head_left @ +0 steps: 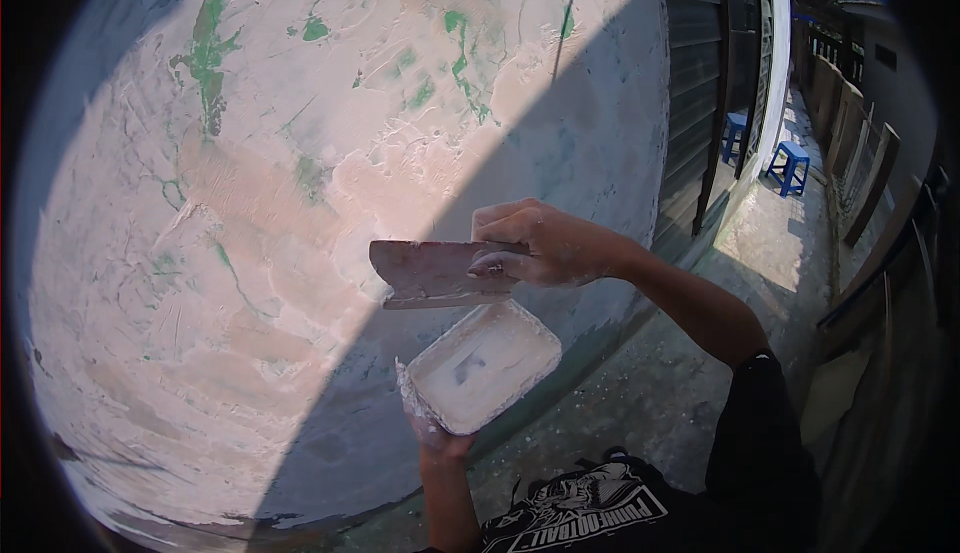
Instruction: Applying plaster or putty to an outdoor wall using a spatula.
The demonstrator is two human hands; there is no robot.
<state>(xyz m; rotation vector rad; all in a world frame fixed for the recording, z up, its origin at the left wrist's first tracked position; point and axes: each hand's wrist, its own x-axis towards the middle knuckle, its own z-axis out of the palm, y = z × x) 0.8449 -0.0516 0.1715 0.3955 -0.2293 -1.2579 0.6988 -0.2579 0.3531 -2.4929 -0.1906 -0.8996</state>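
At frame centre, right hand (535, 243) grip pinches the trowel (435, 273), blade long axis horizontal, pointing left. Just below it, left hand (435, 428) grip is wrapped under the plaster tray (485, 365). Blade nearly touches the patchy wet-plastered wall (250, 203); narrow concrete alley (780, 223), blue stools (790, 165) at upper right.

**Colours and patterns at the plastered wall**

The wall (300, 203) is coated in pale pinkish-white plaster, streaked with green patches. The trowel blade (435, 273) is shown reddish-brown, smeared pale. The tray (485, 363) is whitish with a grey smudge. Two stools (790, 165) are coloured blue. The black shirt (590, 513) is printed in white.
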